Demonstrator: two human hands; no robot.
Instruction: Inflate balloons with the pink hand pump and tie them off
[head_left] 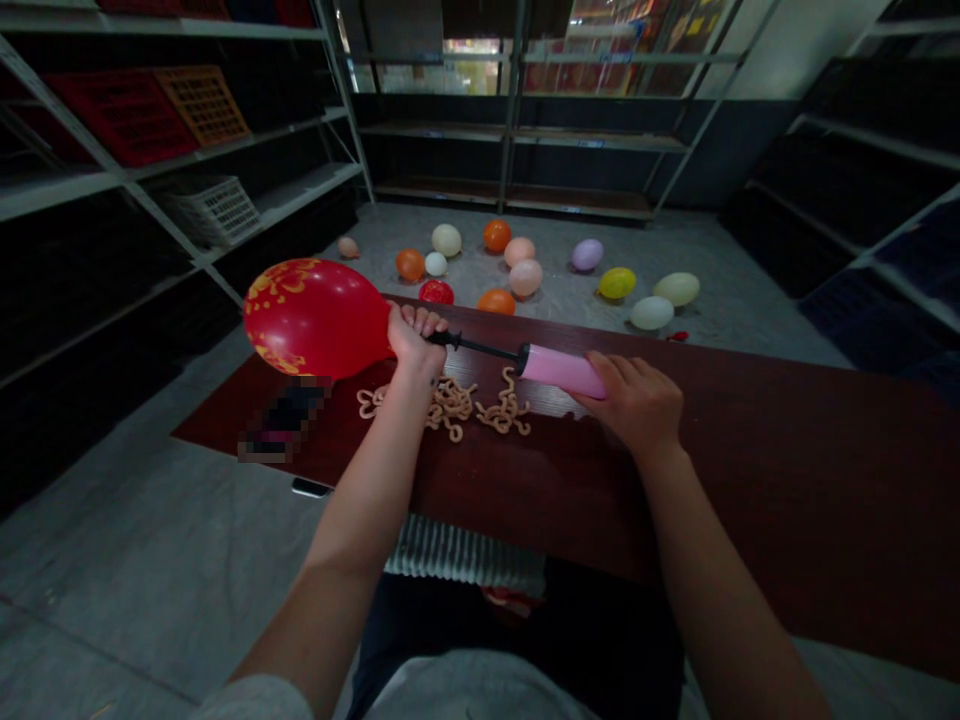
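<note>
1. The left hand is closed firmly around the neck of the red balloon, its fingers curled over and holding the neck on the black nozzle of the pump
2. The right hand is half open, with its fingers laid over the right end of the pump's pink barrel, holding it steady
3. The balloon, printed with gold patterns, sits left of the left hand, above the left part of the counter
4. The pump lies almost level across the counter, between the two hands
5. A loose heap of peach curls lies on the counter, just near of the pump; they may be limp balloons, though the dim view makes that hard to say
6. Farther left on the counter is a pixelated patch that hides whatever lies there
7. Beyond the counter, full balloons in orange, cream, purple and yellow lie on the floor, in front of metal shelves
8. Judging by how things lie, the red balloon is well filled and many others are done; its neck is hidden in the hand, so any tie cannot be seen, and the curls look unused
</note>
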